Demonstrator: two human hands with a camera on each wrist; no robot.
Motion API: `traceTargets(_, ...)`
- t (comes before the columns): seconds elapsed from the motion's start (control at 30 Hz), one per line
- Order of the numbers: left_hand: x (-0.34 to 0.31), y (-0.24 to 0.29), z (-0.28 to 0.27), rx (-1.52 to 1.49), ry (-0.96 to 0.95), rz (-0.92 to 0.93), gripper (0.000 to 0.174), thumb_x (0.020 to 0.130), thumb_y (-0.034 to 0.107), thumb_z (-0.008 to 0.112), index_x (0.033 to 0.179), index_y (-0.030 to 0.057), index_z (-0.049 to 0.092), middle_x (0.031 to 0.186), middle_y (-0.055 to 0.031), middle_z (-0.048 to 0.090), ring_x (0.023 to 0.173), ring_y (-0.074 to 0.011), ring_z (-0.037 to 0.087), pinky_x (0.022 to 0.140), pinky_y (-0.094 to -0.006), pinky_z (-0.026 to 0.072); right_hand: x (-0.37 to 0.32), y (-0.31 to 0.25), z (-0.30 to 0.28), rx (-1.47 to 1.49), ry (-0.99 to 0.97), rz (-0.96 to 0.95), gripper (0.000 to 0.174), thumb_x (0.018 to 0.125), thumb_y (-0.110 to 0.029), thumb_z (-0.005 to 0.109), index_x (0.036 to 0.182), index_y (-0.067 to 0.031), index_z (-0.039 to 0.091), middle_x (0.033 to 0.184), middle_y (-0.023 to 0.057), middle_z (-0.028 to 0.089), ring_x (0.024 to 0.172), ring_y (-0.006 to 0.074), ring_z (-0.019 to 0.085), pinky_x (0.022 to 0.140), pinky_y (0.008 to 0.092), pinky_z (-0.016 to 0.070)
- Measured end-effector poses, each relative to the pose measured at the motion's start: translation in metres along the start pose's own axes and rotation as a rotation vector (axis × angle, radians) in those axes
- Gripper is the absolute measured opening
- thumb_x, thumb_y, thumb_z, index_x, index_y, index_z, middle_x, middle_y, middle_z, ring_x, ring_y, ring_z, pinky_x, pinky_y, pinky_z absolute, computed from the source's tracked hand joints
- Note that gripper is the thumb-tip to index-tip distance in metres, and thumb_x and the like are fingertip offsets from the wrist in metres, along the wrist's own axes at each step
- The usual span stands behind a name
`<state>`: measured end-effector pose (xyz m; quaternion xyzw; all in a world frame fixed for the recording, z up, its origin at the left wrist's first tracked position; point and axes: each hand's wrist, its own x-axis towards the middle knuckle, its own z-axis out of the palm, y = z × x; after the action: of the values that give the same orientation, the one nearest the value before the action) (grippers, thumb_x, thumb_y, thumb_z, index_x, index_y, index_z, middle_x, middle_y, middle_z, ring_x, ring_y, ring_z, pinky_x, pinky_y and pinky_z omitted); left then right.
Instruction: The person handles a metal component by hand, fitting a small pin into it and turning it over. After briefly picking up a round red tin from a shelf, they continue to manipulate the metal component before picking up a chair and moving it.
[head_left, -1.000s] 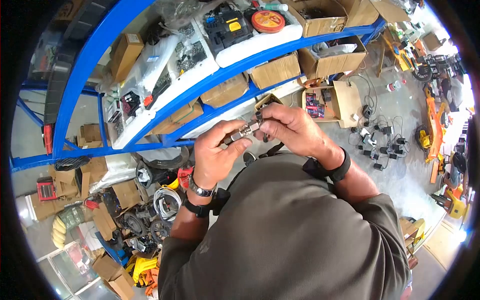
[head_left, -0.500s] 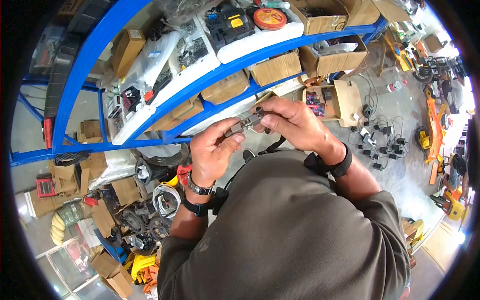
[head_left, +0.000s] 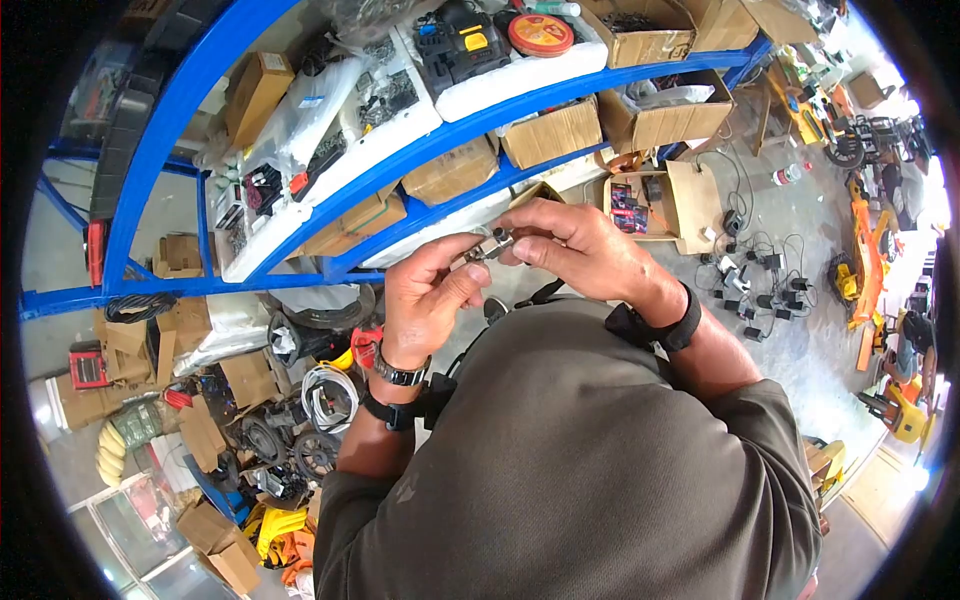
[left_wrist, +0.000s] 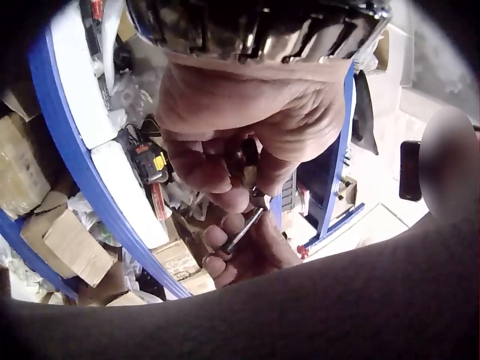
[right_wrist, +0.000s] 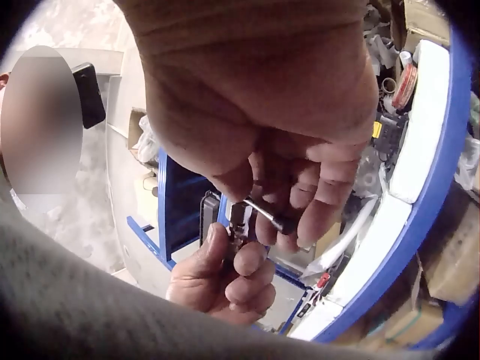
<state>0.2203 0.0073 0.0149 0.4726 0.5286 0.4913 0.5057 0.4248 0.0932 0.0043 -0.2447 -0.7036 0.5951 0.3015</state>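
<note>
Both hands meet around a small metal tool (head_left: 487, 247) in front of the chest. My left hand (head_left: 425, 300) pinches its metal body between thumb and fingers. On the other side, my right hand (head_left: 585, 250) has thumb and fingers curled at the tool's end. A thin steel crossbar (right_wrist: 262, 210) with a dark knobbed tip shows beside the right fingers in the right wrist view. The same thin bar (left_wrist: 244, 231) runs slantwise across the right fingers in the left wrist view. Fingers hide much of the tool's body.
A blue shelf rack (head_left: 480, 130) stands ahead, bearing white foam trays, cardboard boxes (head_left: 552, 135), a black tool case (head_left: 460, 45) and a round red tin (head_left: 541, 34). Small black adapters with cables (head_left: 770, 285) lie on the floor at right; wheels and boxes crowd the left.
The tool has turned between the hands, so less of its length shows. The right hand has shifted slightly left, closer to the left fingers. Both hands keep their grip.
</note>
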Motion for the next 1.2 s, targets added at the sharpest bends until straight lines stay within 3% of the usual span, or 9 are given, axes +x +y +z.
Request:
traceTargets(0.1,-0.003,0.001,0.0,0.103,0.013,0.007,0.025,0.089,0.006,0.069,0.113,-0.0019,0.066,0.083,-0.0048,0.068,0.064,-0.0078,0.06,0.056,-0.0219,0.049,-0.002,-0.009,-0.002,0.002,-0.064,0.101,0.025,0.099,-0.01,0.055,0.12,0.0029,0.057,0.091,0.0071,0.07,0.086,0.0131,0.065,0.079,0.0285,0.0527)
traceTargets(0.3,-0.011,0.0,0.0,0.252,0.032,0.054,0.026,0.086,0.004,0.072,0.111,-0.0008,0.068,0.08,-0.0037,0.067,0.063,-0.0066,0.058,0.058,-0.0225,0.0467,-0.003,-0.004,0.0,-0.038,-0.115,0.085,0.023,0.1,-0.01,0.051,0.118,0.0024,0.057,0.083,0.0066,0.069,0.077,0.0102,0.061,0.071,0.0281,0.0512)
traceTargets(0.4,-0.01,-0.002,0.002,0.447,0.064,0.235,0.026,0.083,0.003,0.074,0.108,-0.0004,0.069,0.08,-0.005,0.068,0.065,-0.008,0.058,0.061,-0.0249,0.0478,-0.003,-0.015,-0.002,0.014,-0.161,0.153,0.023,0.1,-0.011,0.049,0.118,0.0023,0.057,0.079,0.0055,0.067,0.072,0.0086,0.058,0.066,0.0272,0.0486)
traceTargets(0.5,-0.013,-0.007,0.0,0.447,0.085,0.128,0.028,0.081,0.002,0.075,0.107,-0.0003,0.069,0.082,-0.0086,0.07,0.066,-0.0114,0.06,0.063,-0.027,0.0489,-0.003,-0.009,0.001,0.015,-0.147,0.122,0.024,0.101,-0.011,0.048,0.119,0.0019,0.056,0.076,0.0041,0.065,0.07,0.0084,0.056,0.064,0.0263,0.0469)
traceTargets(0.83,-0.012,-0.008,0.004,0.66,0.1,0.339,0.027,0.079,0.003,0.075,0.105,0.0023,0.069,0.08,-0.0132,0.068,0.06,-0.0171,0.06,0.057,-0.0294,0.0474,0.002,-0.007,0.003,0.091,-0.197,0.248,0.026,0.101,-0.01,0.046,0.123,0.0005,0.054,0.072,0.0043,0.064,0.066,0.0083,0.06,0.056,0.0236,0.0488)
traceTargets(0.93,-0.008,-0.014,0.003,0.807,0.133,0.527,0.028,0.081,0.003,0.075,0.109,0.0019,0.069,0.072,-0.0051,0.065,0.059,-0.0072,0.057,0.055,-0.0248,0.0453,0.004,-0.005,0.005,0.136,-0.178,0.321,0.028,0.101,-0.009,0.045,0.126,0.0002,0.053,0.071,0.0047,0.064,0.063,0.0088,0.061,0.055,0.0233,0.0493)
traceTargets(1.03,-0.012,-0.008,0.007,0.568,0.165,0.203,0.023,0.081,0.005,0.074,0.104,0.0026,0.07,0.073,-0.0092,0.067,0.054,-0.0134,0.056,0.051,-0.0283,0.0448,0.004,-0.006,0.007,0.222,-0.145,0.331,0.031,0.1,-0.009,0.045,0.129,-0.0006,0.053,0.075,0.0049,0.065,0.064,0.0096,0.062,0.057,0.0236,0.0504)
traceTargets(1.13,-0.014,-0.016,-0.001,0.176,0.183,-0.095,0.02,0.084,0.007,0.074,0.104,0.0013,0.071,0.071,-0.0044,0.066,0.053,-0.0087,0.054,0.049,-0.0238,0.0434,0.003,-0.004,0.005,0.304,-0.154,0.279,0.033,0.099,-0.009,0.047,0.131,-0.0018,0.053,0.082,0.0051,0.066,0.068,0.0106,0.065,0.061,0.0248,0.0522)
traceTargets(1.2,-0.014,-0.014,-0.008,0.048,0.132,-0.168,0.021,0.089,0.011,0.069,0.107,-0.001,0.069,0.071,-0.0029,0.065,0.053,-0.0075,0.053,0.048,-0.0215,0.0418,0.001,0.007,0.008,0.339,-0.15,0.209,0.033,0.098,-0.008,0.049,0.13,-0.0016,0.054,0.084,0.005,0.066,0.071,0.0103,0.065,0.063,0.025,0.0524)
